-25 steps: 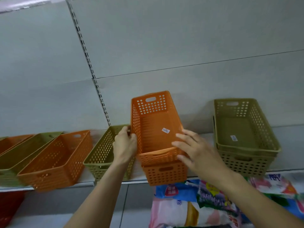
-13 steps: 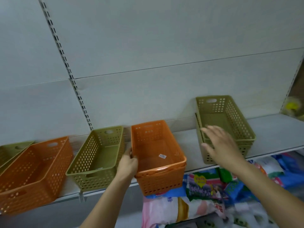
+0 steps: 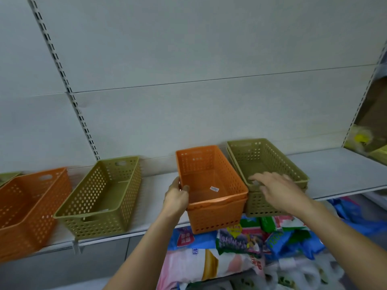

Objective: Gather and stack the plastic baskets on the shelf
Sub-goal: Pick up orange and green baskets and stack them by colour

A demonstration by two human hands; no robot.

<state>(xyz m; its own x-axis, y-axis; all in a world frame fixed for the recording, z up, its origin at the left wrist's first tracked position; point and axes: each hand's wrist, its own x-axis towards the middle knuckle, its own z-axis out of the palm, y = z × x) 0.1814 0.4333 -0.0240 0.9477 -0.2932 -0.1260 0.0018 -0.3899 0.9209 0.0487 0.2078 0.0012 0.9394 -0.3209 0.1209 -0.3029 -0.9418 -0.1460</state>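
Observation:
A stack of two orange baskets point(image 3: 211, 185) stands on the white shelf point(image 3: 339, 170), its front overhanging the edge. My left hand point(image 3: 177, 195) grips the stack's left rim. Directly to its right sits a stack of two olive green baskets point(image 3: 270, 162). My right hand point(image 3: 278, 189) hovers with fingers spread over the near end of the green stack, and it holds nothing. A single green basket point(image 3: 104, 195) and a single orange basket point(image 3: 29, 208) stand further left on the shelf.
The edge of another green basket point(image 3: 8, 176) shows at the far left. Colourful packaged goods point(image 3: 240, 245) are piled below the shelf. A slotted upright point(image 3: 69, 88) runs up the back panel. Yellow items point(image 3: 362, 139) lie at the shelf's far right.
The upper orange basket dropped into the lower one and the stack now sits beside the green stack. My right hand let go and moved right, over the green baskets.

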